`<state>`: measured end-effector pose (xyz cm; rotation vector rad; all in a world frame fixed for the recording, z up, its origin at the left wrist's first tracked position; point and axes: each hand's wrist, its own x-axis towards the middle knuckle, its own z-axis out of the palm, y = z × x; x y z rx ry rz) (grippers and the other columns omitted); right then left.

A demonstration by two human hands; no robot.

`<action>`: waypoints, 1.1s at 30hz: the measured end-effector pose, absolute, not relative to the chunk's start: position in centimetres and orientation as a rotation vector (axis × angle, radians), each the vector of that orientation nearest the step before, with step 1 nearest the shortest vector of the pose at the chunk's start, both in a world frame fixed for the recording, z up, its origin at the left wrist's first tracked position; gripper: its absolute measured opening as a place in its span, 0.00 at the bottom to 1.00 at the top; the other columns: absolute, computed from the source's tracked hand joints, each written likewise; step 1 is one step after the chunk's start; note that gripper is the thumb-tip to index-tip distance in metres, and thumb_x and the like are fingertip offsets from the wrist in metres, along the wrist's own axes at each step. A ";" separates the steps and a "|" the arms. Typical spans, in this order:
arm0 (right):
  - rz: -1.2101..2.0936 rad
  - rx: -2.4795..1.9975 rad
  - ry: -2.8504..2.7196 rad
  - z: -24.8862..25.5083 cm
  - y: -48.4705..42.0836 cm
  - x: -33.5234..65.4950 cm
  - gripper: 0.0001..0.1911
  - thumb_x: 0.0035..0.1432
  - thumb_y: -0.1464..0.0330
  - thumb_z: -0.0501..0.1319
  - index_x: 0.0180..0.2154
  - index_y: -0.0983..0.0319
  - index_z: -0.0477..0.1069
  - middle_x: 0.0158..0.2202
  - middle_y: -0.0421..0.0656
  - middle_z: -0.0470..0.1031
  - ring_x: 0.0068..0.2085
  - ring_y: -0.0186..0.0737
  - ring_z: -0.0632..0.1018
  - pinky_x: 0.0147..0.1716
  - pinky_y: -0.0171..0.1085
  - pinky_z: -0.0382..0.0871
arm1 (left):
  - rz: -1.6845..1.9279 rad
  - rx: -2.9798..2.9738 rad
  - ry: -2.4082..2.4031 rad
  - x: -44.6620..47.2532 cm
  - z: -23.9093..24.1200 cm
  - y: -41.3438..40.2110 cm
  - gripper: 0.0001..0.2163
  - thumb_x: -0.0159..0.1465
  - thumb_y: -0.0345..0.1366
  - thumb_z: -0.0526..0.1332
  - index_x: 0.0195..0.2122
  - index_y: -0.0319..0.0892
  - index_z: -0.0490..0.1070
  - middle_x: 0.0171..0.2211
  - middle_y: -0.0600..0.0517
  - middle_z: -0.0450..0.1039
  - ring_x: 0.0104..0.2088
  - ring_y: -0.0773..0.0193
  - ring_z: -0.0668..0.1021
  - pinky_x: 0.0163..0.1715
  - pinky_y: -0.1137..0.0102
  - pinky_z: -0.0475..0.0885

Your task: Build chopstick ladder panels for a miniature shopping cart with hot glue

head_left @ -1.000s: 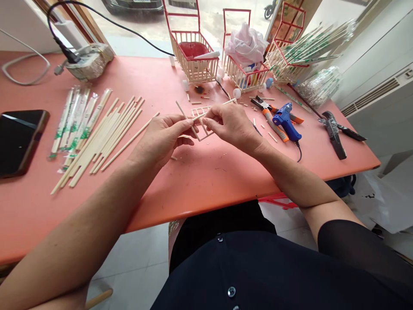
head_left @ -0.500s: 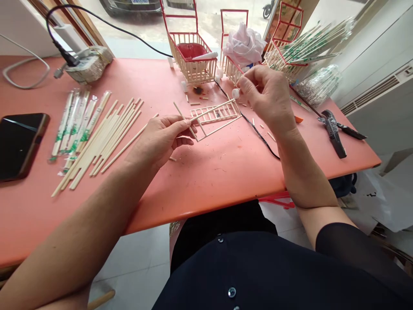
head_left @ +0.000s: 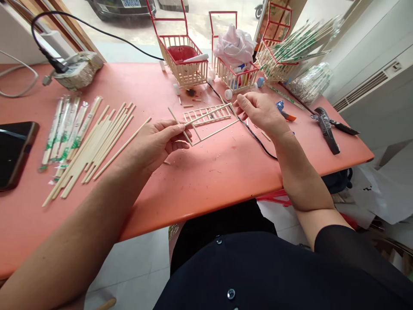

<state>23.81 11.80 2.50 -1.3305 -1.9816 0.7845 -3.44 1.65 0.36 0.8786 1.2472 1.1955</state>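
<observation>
My left hand (head_left: pixel 169 137) pinches one end of a rectangular stick frame (head_left: pixel 217 132) made of thin pale wooden sticks, with a crosspiece near the grip and a stick jutting past the corner. The frame is held above the table. At its far right corner, the thumb and fingers of my right hand (head_left: pixel 258 111) are closed together on the frame's end. Behind the frame, a ladder-like stick panel (head_left: pixel 206 114) with several rungs lies flat on the table.
Loose sticks (head_left: pixel 97 148) and wrapped ones (head_left: pixel 66 129) lie left, beside a phone (head_left: pixel 16 153). Small stick carts, one with red lining (head_left: pixel 182 54), one holding white cloth (head_left: pixel 234 45), stand behind. A black cord (head_left: pixel 258 137) crosses the table; a black hot-glue gun (head_left: pixel 327 129) lies right.
My right hand has come down from its raised position near the carts to the frame's right corner. My left hand keeps its hold. The whole view has shifted slightly.
</observation>
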 end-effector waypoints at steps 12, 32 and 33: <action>0.945 -1.211 -1.908 2.4 11.4 23.5 0.19 0.79 0.63 0.68 0.32 0.60 0.76 0.31 0.43 0.80 0.32 0.34 0.75 0.33 0.35 0.71 | 1.213 0.833 1.241 -3.4 1.0 1.5 0.09 0.69 0.25 0.64 0.34 0.34 0.85 0.28 0.48 0.80 0.28 0.68 0.81 0.29 0.78 0.80; 0.370 -1.321 -2.433 1.0 5.2 16.6 0.09 0.78 0.65 0.67 0.42 0.61 0.82 0.35 0.43 0.78 0.39 0.43 0.74 0.42 0.41 0.62 | 1.308 1.048 1.156 -2.0 -0.7 0.5 0.06 0.65 0.37 0.74 0.33 0.40 0.86 0.33 0.48 0.83 0.35 0.63 0.84 0.41 0.70 0.86; 0.391 -1.320 -2.428 1.2 5.2 16.6 0.09 0.77 0.67 0.66 0.40 0.61 0.82 0.34 0.42 0.78 0.38 0.42 0.73 0.42 0.41 0.61 | 1.316 1.049 1.165 -1.9 -0.6 0.4 0.06 0.64 0.36 0.74 0.32 0.40 0.85 0.33 0.49 0.83 0.35 0.63 0.84 0.41 0.70 0.86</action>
